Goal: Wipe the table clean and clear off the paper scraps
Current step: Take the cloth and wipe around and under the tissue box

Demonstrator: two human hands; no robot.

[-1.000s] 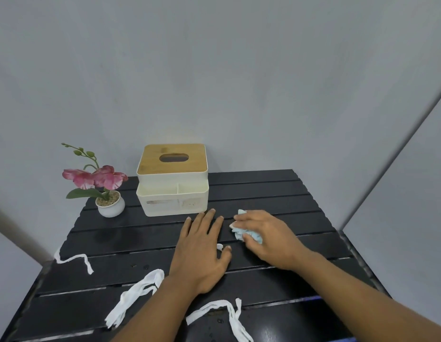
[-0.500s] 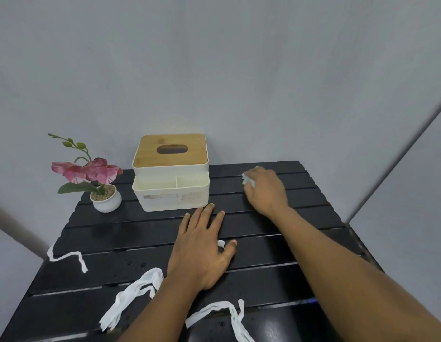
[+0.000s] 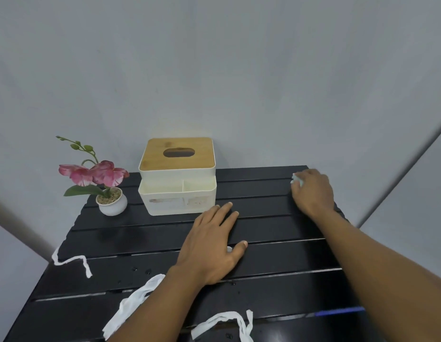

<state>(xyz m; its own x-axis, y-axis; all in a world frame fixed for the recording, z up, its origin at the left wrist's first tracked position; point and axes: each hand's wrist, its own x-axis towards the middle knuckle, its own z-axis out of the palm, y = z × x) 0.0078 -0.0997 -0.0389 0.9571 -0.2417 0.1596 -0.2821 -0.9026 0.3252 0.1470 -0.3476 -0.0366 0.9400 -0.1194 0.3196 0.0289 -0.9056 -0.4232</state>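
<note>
Three white paper scraps lie along the near edge of the black slatted surface. Right hand, clamped on a pale blue cloth, presses at the far right corner; left hand rests flat, fingers spread. Overlapping strokes along the slats would probably clean best.

- One head-worn view, close above the near edge of the table.
- It faces forward and down, toward the wall.
</note>
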